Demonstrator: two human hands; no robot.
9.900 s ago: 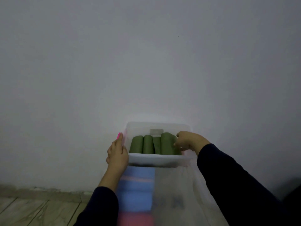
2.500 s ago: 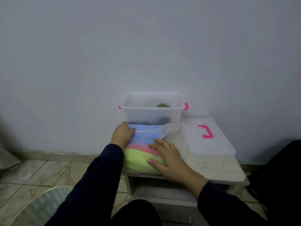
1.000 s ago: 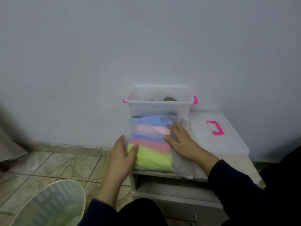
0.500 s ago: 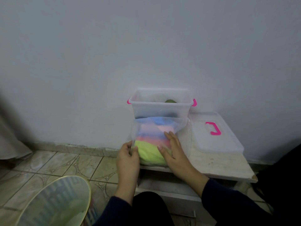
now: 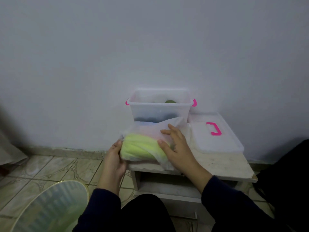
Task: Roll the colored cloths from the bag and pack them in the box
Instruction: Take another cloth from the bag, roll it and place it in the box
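Left hand [image 5: 115, 158]: it cups the left end of the bag, at 9 o'clock of it, with the fingers curved around the plastic and the thumb up on the bag's edge.
Right hand [image 5: 175, 146]: it lies flat on top of the bag, at 3 o'clock of it, with the fingers spread and nearly straight, pressing the plastic down.
Bag [image 5: 150, 141]: a thin clear plastic bag, lying at the front edge of the small table [image 5: 225, 164].
Colored cloths [image 5: 142, 146]: folded inside the bag; a yellow-green one is nearest, pale pink and blue ones show faintly behind it.
Box [image 5: 160, 108]: a clear box with pink side clips, at 12 o'clock of the bag, against the wall; dark green rolls show through its front.
Lid [image 5: 215, 139]: white with a pink handle, flat on the table at 3 o'clock of the bag.
Floor: patterned tiles at 9 o'clock of the table.
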